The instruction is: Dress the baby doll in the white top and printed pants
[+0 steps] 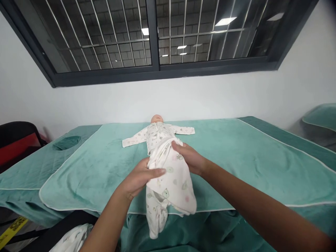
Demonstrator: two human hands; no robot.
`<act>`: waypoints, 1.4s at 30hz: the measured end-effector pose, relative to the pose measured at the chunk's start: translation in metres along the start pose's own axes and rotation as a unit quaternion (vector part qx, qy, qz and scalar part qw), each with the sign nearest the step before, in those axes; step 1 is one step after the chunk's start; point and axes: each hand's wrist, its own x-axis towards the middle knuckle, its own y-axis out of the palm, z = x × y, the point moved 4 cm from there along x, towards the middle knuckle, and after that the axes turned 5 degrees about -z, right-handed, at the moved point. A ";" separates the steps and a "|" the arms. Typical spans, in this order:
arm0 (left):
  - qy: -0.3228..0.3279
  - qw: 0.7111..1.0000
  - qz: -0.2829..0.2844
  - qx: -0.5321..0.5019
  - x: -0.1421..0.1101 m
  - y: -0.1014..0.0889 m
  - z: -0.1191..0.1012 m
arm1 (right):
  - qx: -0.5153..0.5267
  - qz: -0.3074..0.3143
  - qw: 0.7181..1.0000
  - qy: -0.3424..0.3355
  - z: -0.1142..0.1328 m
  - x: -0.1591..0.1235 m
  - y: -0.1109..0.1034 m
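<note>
A baby doll [156, 118] lies on its back on the green bed, head toward the wall, its arms spread in a white printed long-sleeved top [160, 133]. White baby pants [181, 185] with a leaf print cover its lower body, and one leg hangs past the bed's front edge. My left hand [141, 176] grips the pants at the doll's left-hand side in view, thumb lying across the cloth. On the opposite side, my right hand [190, 157] holds the waistband near the top's hem, thumb on top. The fingers under the cloth are hidden.
A light green blanket [225, 157] with white piping covers the bed, which has a face hole [67, 142] at the left. Behind it rises a white wall with a barred window [154, 70]. A black and red chair [19, 143] stands at the left, and white cloth [72, 239] lies at the lower left.
</note>
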 end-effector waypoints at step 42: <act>0.150 0.883 -0.233 0.380 0.139 -0.010 0.023 | -0.178 -0.236 0.951 -0.089 -0.078 0.047 -0.107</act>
